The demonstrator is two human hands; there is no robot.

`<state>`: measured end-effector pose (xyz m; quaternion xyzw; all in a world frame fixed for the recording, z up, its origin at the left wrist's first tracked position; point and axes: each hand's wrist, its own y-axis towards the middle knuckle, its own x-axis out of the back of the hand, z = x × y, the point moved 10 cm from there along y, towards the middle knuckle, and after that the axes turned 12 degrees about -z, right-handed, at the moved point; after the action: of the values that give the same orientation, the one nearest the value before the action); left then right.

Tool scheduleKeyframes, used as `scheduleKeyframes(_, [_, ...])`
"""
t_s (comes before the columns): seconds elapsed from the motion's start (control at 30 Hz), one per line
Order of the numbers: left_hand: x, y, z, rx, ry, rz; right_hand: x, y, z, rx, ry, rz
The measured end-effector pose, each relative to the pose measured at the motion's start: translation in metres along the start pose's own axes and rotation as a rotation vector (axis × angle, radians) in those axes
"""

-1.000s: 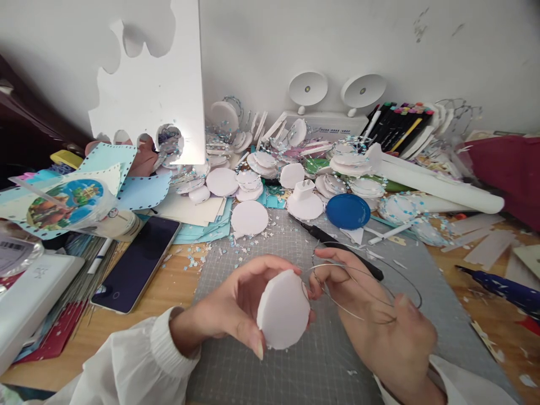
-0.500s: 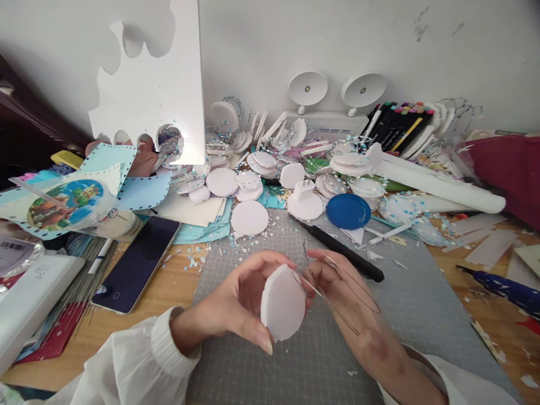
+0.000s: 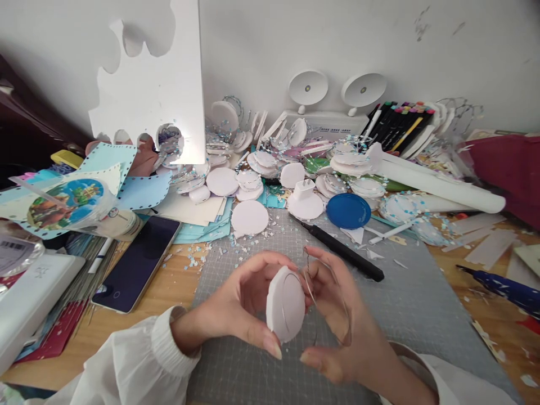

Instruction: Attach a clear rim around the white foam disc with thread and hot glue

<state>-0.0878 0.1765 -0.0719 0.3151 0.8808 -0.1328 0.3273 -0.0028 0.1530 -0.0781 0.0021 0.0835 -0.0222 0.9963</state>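
My left hand [image 3: 247, 301] grips a white foam disc [image 3: 295, 306] by its edges, thumb at the bottom and fingers behind it. The disc stands tilted on edge, its flat face toward my right hand [image 3: 358, 332]. That hand has its fingers curled at the top around a thin bent wire [image 3: 348, 320], with the thumb held apart below. Loops of the wire spread between the two hands, and a thin curved stretch lies across the disc's face. Whether the wire is fastened to the disc I cannot tell. Both hands are above a grey cutting mat [image 3: 236, 371].
Behind the hands lie a black pen-like tool [image 3: 346, 253], a blue lid [image 3: 348, 211] and a white plug adapter [image 3: 304, 190] on a disc. Many wire-wrapped foam discs [image 3: 264, 163] pile up at the back. A phone [image 3: 137, 264] and a lidded cup [image 3: 71, 205] stand left.
My right hand has turned, its thumb now showing below, and the wire loops have swung to stand more upright. Part of the wire now crosses the disc's face. The disc has shifted slightly right.
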Motion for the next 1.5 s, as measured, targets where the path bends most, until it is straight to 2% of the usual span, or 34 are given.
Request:
scheduleKeyframes(0.37, [-0.003, -0.003, 0.001, -0.023, 0.057, 0.003, 0.001, 0.001, 0.004, 0.01, -0.111, -0.08])
scheduleKeyframes(0.63, [0.0, -0.001, -0.006, -0.03, -0.042, -0.051, 0.006, 0.008, 0.005, 0.04, 0.104, -0.105])
scheduleKeyframes(0.77, [0.007, -0.001, -0.008, -0.006, -0.116, -0.106, 0.01, 0.012, -0.006, -0.11, 0.168, -0.093])
scheduleKeyframes(0.87, [0.011, -0.002, -0.008, 0.003, -0.146, -0.124, 0.003, 0.008, -0.014, -0.208, 0.118, 0.007])
scheduleKeyframes(0.93, [0.012, -0.003, -0.006, 0.018, -0.144, -0.12, 0.0, 0.005, -0.014, -0.214, 0.05, 0.058])
scheduleKeyframes(1.0, [0.011, -0.003, -0.005, 0.018, -0.136, -0.111, 0.002, 0.003, -0.01, -0.171, -0.03, 0.053])
scheduleKeyframes(1.1, [0.008, -0.003, -0.005, 0.018, -0.122, -0.085, 0.008, 0.003, 0.006, -0.023, -0.143, 0.001])
scheduleKeyframes(1.2, [0.005, -0.003, 0.001, 0.063, -0.104, -0.041, 0.008, 0.001, 0.019, 0.101, -0.17, 0.012])
scheduleKeyframes(1.4, [0.001, -0.006, 0.014, 0.186, -0.154, 0.036, 0.005, -0.002, 0.021, 0.192, -0.184, 0.055])
scheduleKeyframes(1.5, [-0.005, -0.008, 0.016, 0.245, -0.201, 0.076, 0.008, 0.0, 0.024, 0.246, -0.245, 0.017])
